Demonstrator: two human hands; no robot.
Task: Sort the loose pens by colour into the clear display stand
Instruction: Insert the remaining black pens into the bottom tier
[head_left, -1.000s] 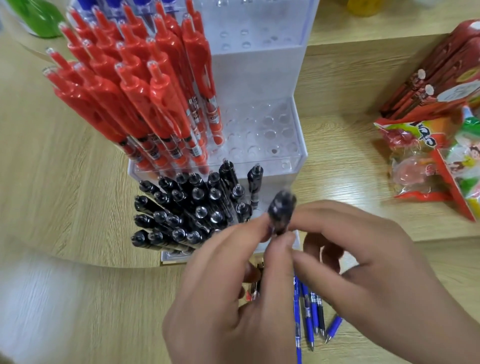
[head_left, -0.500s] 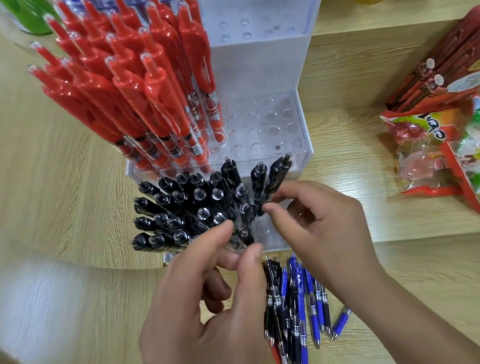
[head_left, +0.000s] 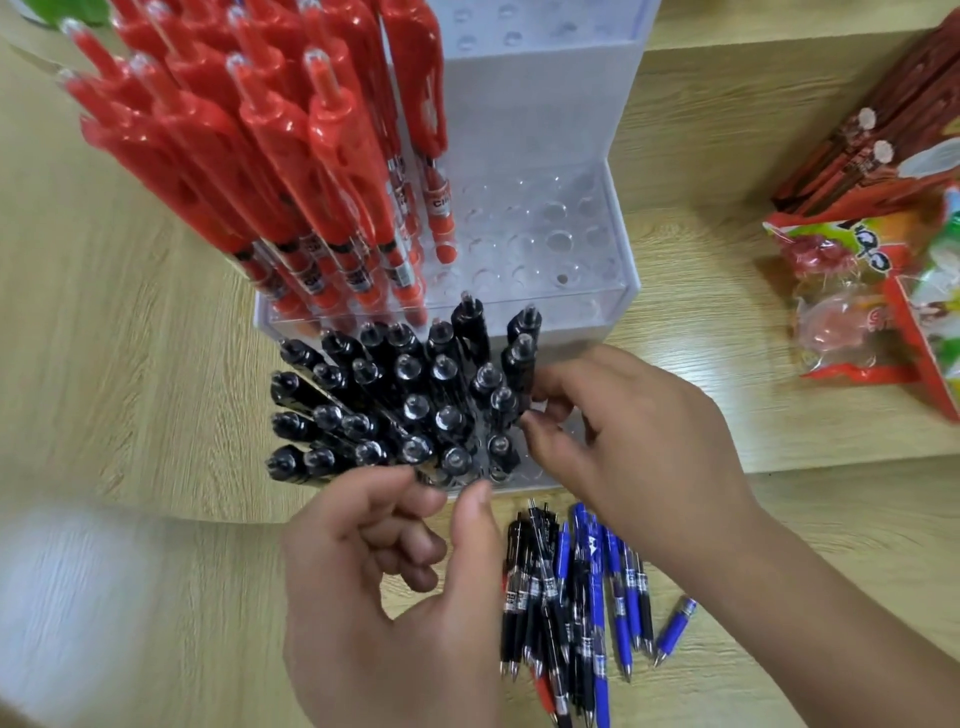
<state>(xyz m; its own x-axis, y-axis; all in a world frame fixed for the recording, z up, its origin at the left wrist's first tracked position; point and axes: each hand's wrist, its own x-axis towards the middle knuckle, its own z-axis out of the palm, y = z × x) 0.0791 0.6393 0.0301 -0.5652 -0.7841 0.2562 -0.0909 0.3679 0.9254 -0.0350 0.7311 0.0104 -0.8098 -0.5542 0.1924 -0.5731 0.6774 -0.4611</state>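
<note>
I see left hand (head_left: 384, 597) loosely curled, empty | right hand (head_left: 639, 441) at black pen (head_left: 519, 358) in display stand (head_left: 571, 312) front tier, grip unclear | loose pens (head_left: 576, 597) on counter (head_left: 156, 364)

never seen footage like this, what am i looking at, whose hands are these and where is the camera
There is no machine here. These are a person's two bare hands, filmed by one wide-angle camera worn on the head, looking forward and down, which is why the edges bend. On the wooden table stands a clear display stand with stepped tiers of holes. Red pens stand in a higher tier and black pens in the front one. A pile of loose pens, black, blue and a red one, lies nearest the person. Snack packets lie to the right. The left hand is loosely curled with nothing visible in it. The right hand has thumb and forefinger at the outermost black pen; whether it pinches it is unclear.
</note>
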